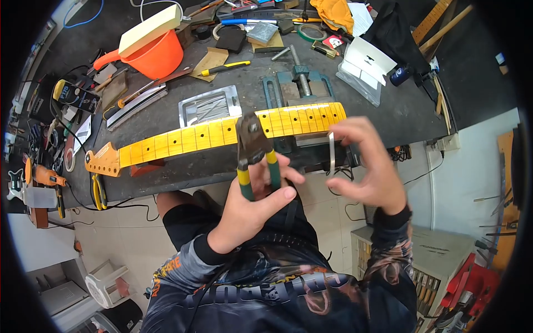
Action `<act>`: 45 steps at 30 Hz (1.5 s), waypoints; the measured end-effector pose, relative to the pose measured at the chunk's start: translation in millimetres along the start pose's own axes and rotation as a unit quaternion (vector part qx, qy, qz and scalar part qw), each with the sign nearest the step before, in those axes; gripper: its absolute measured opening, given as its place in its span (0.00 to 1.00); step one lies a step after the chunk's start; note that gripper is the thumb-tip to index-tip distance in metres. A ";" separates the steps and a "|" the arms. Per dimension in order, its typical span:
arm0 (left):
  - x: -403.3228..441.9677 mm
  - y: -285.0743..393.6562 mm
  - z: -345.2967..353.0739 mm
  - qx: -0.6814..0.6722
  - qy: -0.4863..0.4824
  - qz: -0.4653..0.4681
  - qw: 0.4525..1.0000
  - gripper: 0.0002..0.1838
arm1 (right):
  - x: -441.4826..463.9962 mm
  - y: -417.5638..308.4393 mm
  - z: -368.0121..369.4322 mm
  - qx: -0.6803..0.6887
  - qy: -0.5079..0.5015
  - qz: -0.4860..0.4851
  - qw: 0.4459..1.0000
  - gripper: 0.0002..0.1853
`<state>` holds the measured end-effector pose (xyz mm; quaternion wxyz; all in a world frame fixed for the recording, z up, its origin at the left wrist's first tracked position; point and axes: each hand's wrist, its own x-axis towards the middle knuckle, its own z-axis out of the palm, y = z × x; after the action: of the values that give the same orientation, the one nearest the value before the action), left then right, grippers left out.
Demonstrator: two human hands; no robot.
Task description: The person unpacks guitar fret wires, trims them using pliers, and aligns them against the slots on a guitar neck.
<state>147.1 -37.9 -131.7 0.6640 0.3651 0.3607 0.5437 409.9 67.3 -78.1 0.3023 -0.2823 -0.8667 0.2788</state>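
Observation:
My left hand [244,208] is closed around green and yellow handles of a pair of pliers [253,136], whose broad dark jaws point up and away from me. Behind those jaws a yellow guitar neck [191,135] with dark dot inlays lies across the bench, headstock to the left. Beyond the neck's right end, my right hand [371,166] is open, thumb and fingers spread apart in a curve. A silvery bar [332,152] stands upright by its fingertips; I cannot tell whether they touch it.
A green vise [300,86] sits behind the neck, beside a clear tray of thin metal strips [208,106]. An orange dipper [152,57] bears a pale block [150,30]. Yellow-handled pliers [99,191] hang at the bench's front edge. A drawer cabinet [438,252] stands right.

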 end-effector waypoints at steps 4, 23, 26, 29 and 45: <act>-10.8 -25.9 -18.4 0.065 -0.027 -0.030 0.997 0.25 | 8.1 39.0 -38.7 -0.022 -0.016 0.065 0.998 0.42; -2.2 -43.8 -26.8 0.192 -0.120 -0.112 0.967 0.24 | 21.9 93.5 -38.9 0.080 -0.077 0.122 0.986 0.40; -3.4 -44.9 -27.9 0.188 -0.116 -0.126 0.967 0.25 | 22.6 94.1 -38.4 0.078 -0.078 0.120 0.987 0.40; -3.5 -45.9 -30.0 0.177 -0.113 -0.135 0.968 0.26 | 22.4 95.5 -37.3 0.089 -0.074 0.123 0.986 0.41; -2.8 -49.2 -34.7 0.181 -0.120 -0.133 0.967 0.27 | 21.0 98.4 -33.9 0.099 -0.069 0.125 0.985 0.40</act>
<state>138.9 -44.4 -191.1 0.6915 0.4905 0.4166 0.3282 450.7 159.2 -112.3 0.2307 -0.3370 -0.8117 0.4175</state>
